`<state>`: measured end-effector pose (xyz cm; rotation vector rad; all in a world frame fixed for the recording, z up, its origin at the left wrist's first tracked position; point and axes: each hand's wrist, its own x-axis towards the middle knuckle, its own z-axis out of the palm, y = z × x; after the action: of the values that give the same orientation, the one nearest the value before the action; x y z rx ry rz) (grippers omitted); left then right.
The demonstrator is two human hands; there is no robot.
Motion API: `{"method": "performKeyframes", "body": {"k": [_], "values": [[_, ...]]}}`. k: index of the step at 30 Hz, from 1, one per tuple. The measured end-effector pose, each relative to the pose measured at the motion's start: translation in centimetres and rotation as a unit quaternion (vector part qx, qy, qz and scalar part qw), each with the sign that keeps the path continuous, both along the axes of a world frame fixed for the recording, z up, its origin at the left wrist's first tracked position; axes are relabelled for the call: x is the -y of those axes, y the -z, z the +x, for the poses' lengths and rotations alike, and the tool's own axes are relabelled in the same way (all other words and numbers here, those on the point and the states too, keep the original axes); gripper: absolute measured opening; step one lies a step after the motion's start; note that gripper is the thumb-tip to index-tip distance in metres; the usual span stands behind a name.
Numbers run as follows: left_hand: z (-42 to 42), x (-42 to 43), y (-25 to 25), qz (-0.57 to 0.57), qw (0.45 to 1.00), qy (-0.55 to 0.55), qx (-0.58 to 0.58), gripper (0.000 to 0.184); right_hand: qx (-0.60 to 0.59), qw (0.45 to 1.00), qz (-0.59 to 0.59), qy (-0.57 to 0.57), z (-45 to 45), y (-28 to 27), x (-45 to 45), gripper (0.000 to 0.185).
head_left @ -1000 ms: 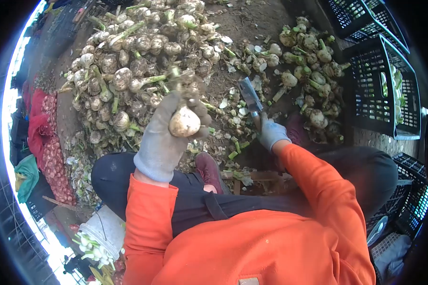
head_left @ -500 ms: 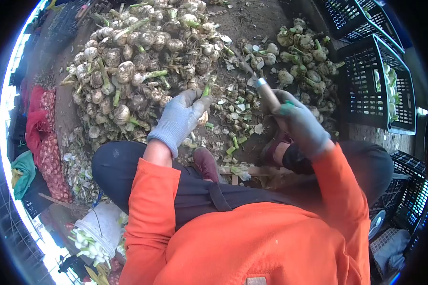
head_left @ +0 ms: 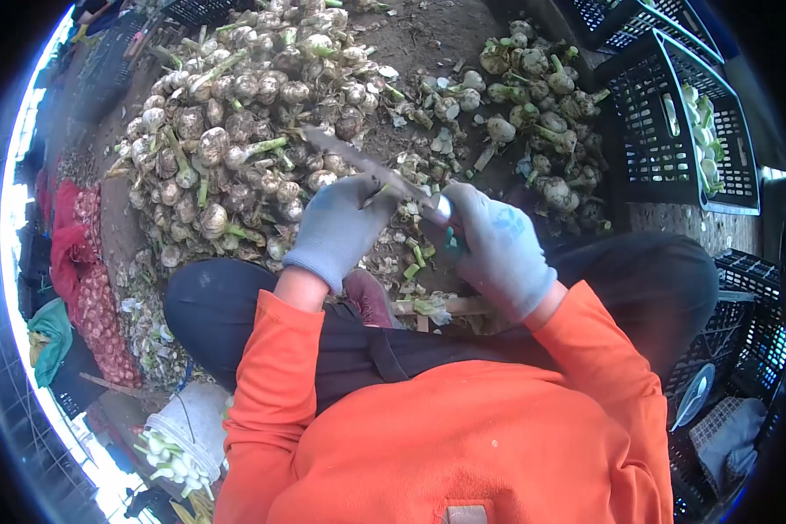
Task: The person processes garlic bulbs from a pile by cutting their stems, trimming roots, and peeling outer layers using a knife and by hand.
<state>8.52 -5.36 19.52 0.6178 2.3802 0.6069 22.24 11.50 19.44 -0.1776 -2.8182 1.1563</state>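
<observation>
Grey-gloved right hand (head_left: 498,249) grips a stiff-looking knife (head_left: 358,160), likely safest by its handle (head_left: 443,209); whether left hand (head_left: 336,225) grips, I cannot tell.

Dirty brown floor (head_left: 424,39) — black perforated crates (head_left: 646,120) at right — white glare (head_left: 14,227) far left.

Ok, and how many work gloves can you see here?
2: one on the left hand, one on the right hand, which grips a knife. Others may be hidden.
</observation>
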Motion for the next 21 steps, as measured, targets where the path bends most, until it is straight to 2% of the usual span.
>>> {"method": "performKeyframes", "body": {"k": [1, 2, 4, 5, 7, 9, 11, 13, 17, 21], "values": [[0.7, -0.5, -1.1, 0.081, 0.997, -0.01, -0.008, 0.032, 0.053, 0.999, -0.013, 0.007, 0.2, 1.7, -0.1, 0.035], [1.0, -0.2, -1.1, 0.103, 0.994, -0.046, 0.013, 0.03, 0.105, 0.994, -0.026, 0.016, 0.7, 3.4, -0.2, 0.037], [0.4, 0.3, -0.7, 0.156, 0.979, -0.123, 0.043, 0.025, 0.125, 0.99, -0.053, 0.026, 1.5, 4.6, -0.6, 0.035], [0.2, 0.6, -0.3, 0.224, 0.951, -0.18, 0.11, 0.023, 0.129, 0.989, -0.067, 0.029, 1.9, 4.2, -0.5, 0.032], [-0.8, 1.3, 0.6, 0.203, 0.975, -0.085, -0.013, 0.027, 0.13, 0.984, -0.101, 0.066, 1.7, 2.7, -0.1, 0.028], [-1.0, 1.2, 0.4, 0.201, 0.971, -0.033, -0.122, 0.025, 0.134, 0.968, -0.188, 0.094, 0.8, 2.0, -0.4, 0.028], [-1.0, 0.8, 0.7, 0.258, 0.954, -0.148, -0.03, 0.022, 0.184, 0.945, -0.233, 0.134, 0.4, 1.1, -0.4, 0.029], [-0.9, -0.3, -0.9, 0.309, 0.906, -0.267, 0.107, 0.016, 0.135, 0.94, -0.277, 0.144, 0.3, 1.0, -0.3, 0.031], [-1.2, 0.2, 0.3, 0.44, 0.771, -0.338, 0.312, 0.016, 0.06, 0.915, -0.366, 0.158, -0.3, 0.8, -0.7, 0.034], [-0.5, -0.3, 0.7, 0.422, 0.716, -0.269, 0.486, 0.028, -0.04, 0.976, -0.171, 0.129, -0.4, 0.3, -1.0, 0.038]]}}
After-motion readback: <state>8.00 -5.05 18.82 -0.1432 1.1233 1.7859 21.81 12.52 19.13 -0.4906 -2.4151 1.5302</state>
